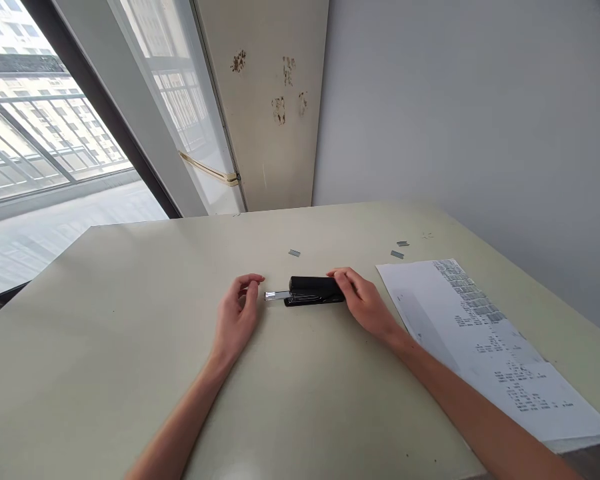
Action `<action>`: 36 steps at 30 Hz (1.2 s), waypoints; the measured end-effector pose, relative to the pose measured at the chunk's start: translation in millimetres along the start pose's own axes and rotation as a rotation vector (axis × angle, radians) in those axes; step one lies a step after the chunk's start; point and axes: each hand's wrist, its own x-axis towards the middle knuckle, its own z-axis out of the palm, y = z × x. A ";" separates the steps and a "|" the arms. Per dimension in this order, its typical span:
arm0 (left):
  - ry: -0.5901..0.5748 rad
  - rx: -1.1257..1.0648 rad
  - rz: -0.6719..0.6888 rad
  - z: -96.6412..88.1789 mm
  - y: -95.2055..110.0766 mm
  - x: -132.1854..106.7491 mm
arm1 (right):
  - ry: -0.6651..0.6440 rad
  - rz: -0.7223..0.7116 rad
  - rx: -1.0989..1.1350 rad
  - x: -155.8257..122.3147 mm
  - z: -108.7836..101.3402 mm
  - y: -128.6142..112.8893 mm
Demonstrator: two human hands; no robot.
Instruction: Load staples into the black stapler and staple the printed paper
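Note:
A black stapler [314, 291] lies on the table in front of me, its length running left to right. From its left end sticks out a silver metal piece [277, 295], like a pulled-out staple tray or pusher. My right hand [361, 299] grips the stapler's right end, thumb on top. Just left of the metal tip is my left hand [239, 312], fingers curved and apart, with nothing seen between them. A small grey strip of staples [294, 253] lies behind the stapler.
Two more staple strips, one of them a grey strip [397, 254], lie at the back right. Printed paper sheets [430, 313] lie on the table's right side under my right forearm. A grey wall [460, 113] borders the table [130, 333] on the right; a window stands at the left.

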 end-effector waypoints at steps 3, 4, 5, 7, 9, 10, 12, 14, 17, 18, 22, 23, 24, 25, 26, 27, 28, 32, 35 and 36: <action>-0.046 -0.084 0.018 2.1 1.2 -0.6 | -0.094 -0.062 -0.080 -1.9 0.2 -2.2; -0.053 -0.145 0.018 3.1 2.2 -0.7 | -0.093 -0.082 -0.104 -2.5 0.3 -2.9; -0.056 -0.231 0.005 4.1 3.5 -0.7 | -0.079 -0.086 -0.120 -3.4 0.2 -4.0; -0.054 -0.474 -0.064 6.3 6.4 -0.2 | -0.078 -0.033 -0.114 -6.0 0.1 -8.0; -0.040 -0.768 -0.183 7.7 8.9 0.9 | -0.119 0.061 -0.050 -9.6 0.8 -14.8; -0.033 -0.910 -0.256 7.9 9.8 1.4 | -0.150 0.113 -0.001 -11.5 1.8 -19.1; -0.018 -1.147 -0.405 7.2 11.3 1.8 | -0.208 0.218 0.122 -14.7 6.4 -28.5; -0.008 -1.315 -0.527 5.4 12.5 1.3 | -0.275 0.350 0.268 -16.5 14.0 -37.8; 0.007 -1.458 -0.606 2.3 13.5 -0.2 | -0.433 0.547 0.518 -16.6 28.2 -50.5; 0.013 -1.487 -0.611 1.2 13.4 -0.6 | -0.482 0.597 0.599 -16.2 32.6 -54.4; 0.038 -1.581 -0.600 -4.1 11.1 -0.7 | -0.527 0.706 0.808 -15.9 44.6 -68.4; 0.038 -1.599 -0.600 -5.5 10.2 -0.6 | -0.522 0.721 0.836 -16.8 46.0 -71.0; 0.036 -1.612 -0.602 -6.8 9.3 -0.7 | -0.517 0.734 0.861 -18.1 47.1 -73.2; 0.032 -1.619 -0.602 -7.9 8.5 -0.9 | -0.508 0.747 0.885 -19.9 47.7 -74.8; 0.028 -1.622 -0.599 -8.7 7.9 -1.3 | -0.498 0.760 0.905 -22.1 48.1 -76.1; 0.024 -1.621 -0.595 -9.4 7.6 -1.9 | -0.488 0.775 0.924 -24.7 48.4 -77.1; 0.021 -1.619 -0.588 -9.9 7.7 -2.6 | -0.481 0.794 0.946 -27.5 48.5 -78.1; -0.008 -1.621 -0.571 -10.7 9.6 -5.5 | -0.445 0.905 1.079 -38.7 50.5 -84.1; -0.028 -1.659 -0.560 -11.2 10.6 -6.6 | -0.428 1.010 1.220 -44.9 54.4 -90.0; -0.022 -1.669 -0.558 -11.3 10.6 -6.7 | -0.426 1.047 1.270 -46.3 55.9 -91.7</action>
